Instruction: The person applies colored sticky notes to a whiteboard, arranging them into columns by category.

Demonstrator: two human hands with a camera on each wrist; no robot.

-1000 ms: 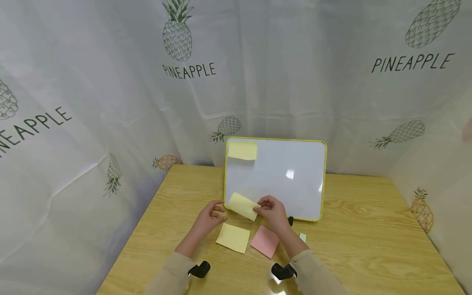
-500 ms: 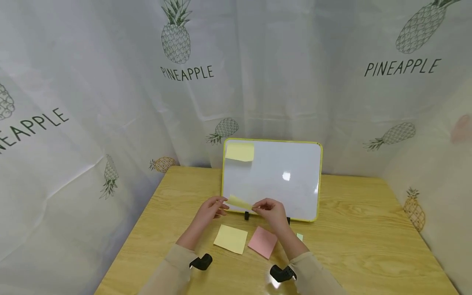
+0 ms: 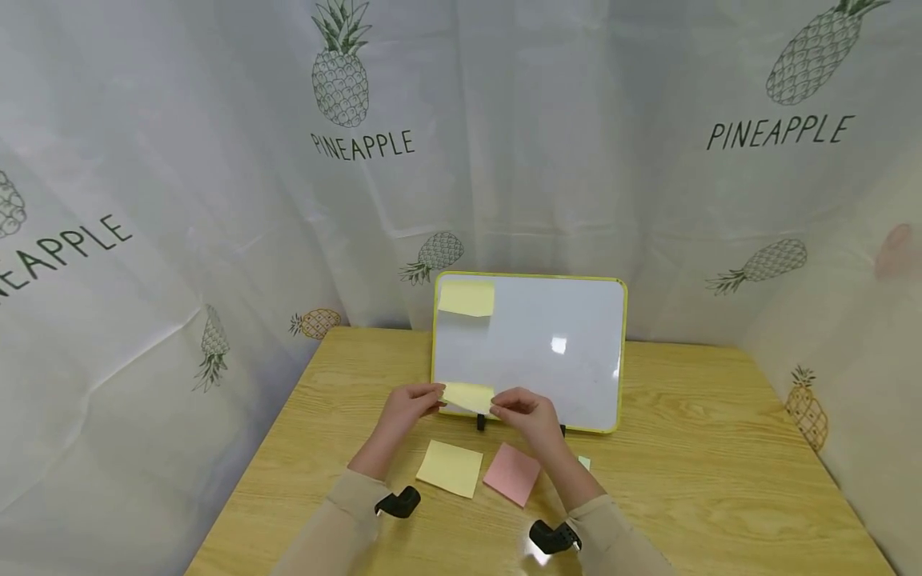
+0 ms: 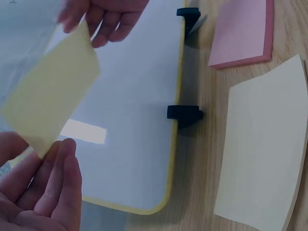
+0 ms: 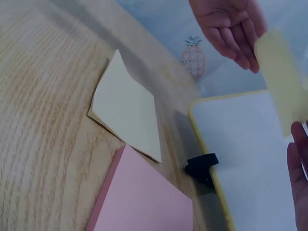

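A single yellow sticky note [image 3: 468, 396] is stretched between both hands, in front of the lower left of a yellow-framed whiteboard [image 3: 547, 352]. My left hand [image 3: 406, 412] pinches its left end between thumb and fingers, while my right hand [image 3: 529, 416] pinches the right end. In the left wrist view the note [image 4: 55, 89] hangs clear of the board at a slant. Another yellow note [image 3: 467, 298] is stuck to the board's upper left corner, its lower edge lifting. Nearer me lie a yellow sticky note pad [image 3: 450, 469] and a pink sticky note pad [image 3: 512, 474].
Black clips [image 4: 185, 113] support the whiteboard's lower edge on the wooden table [image 3: 691, 464]. A small pale green slip [image 3: 584, 462] lies beside my right forearm. A pineapple-print curtain [image 3: 540, 160] hangs behind and around the table.
My left hand has come up to the note's free left end and now pinches it. The note has swung from a tilted hang to a flatter, stretched position. My right hand keeps its grip.
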